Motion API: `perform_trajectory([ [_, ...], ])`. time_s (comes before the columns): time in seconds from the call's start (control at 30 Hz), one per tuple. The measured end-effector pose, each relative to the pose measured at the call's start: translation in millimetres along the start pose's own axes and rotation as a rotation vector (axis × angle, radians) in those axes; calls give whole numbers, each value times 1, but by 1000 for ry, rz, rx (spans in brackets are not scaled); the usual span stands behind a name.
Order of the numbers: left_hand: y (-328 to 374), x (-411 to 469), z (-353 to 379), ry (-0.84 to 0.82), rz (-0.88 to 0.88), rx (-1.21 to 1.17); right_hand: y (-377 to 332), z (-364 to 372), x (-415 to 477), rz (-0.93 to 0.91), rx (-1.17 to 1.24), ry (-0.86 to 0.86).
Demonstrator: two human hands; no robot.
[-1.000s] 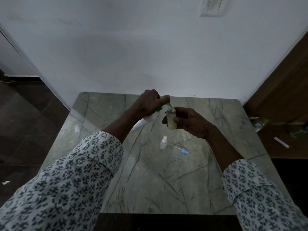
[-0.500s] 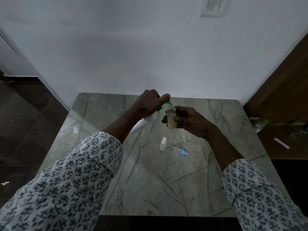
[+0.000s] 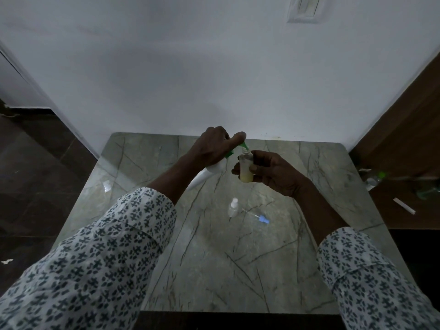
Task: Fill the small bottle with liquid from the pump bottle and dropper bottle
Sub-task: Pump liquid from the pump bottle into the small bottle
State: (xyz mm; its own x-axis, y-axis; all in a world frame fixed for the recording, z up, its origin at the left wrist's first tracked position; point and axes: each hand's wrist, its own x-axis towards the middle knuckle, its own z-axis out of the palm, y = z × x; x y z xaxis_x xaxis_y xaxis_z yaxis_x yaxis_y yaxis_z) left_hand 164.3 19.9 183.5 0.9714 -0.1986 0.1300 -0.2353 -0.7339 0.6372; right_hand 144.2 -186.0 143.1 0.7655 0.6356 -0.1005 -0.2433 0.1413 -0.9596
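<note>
My left hand (image 3: 212, 146) grips a white pump bottle (image 3: 204, 175) with a green pump head, tilted above the table, thumb pressing on the pump top. Its green nozzle (image 3: 244, 146) points down into the mouth of a small clear bottle (image 3: 246, 166). My right hand (image 3: 273, 172) holds that small bottle upright, fingers curled round it. Pale yellow liquid fills roughly its lower half. A small clear dropper bottle (image 3: 232, 207) with a white tip lies on the marble table (image 3: 214, 270) below my hands.
A thin dropper tube with a blue cap (image 3: 258, 216) lies beside the dropper bottle. A white wall stands right behind the table. A wooden surface (image 3: 404, 198) to the right carries a white strip and a green-capped item. Dark floor lies to the left.
Both hands hold almost the same pose; the small bottle stays under the nozzle. No clear rise in the liquid level.
</note>
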Motion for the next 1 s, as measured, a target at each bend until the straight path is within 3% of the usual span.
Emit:
perform_trajectory([
  [0.53, -4, 9, 2, -5, 4, -14, 1, -4, 5, 20, 24, -9],
  [1.0, 7, 10, -5, 38, -44, -1, -21, -13, 9, 72, -184, -10],
])
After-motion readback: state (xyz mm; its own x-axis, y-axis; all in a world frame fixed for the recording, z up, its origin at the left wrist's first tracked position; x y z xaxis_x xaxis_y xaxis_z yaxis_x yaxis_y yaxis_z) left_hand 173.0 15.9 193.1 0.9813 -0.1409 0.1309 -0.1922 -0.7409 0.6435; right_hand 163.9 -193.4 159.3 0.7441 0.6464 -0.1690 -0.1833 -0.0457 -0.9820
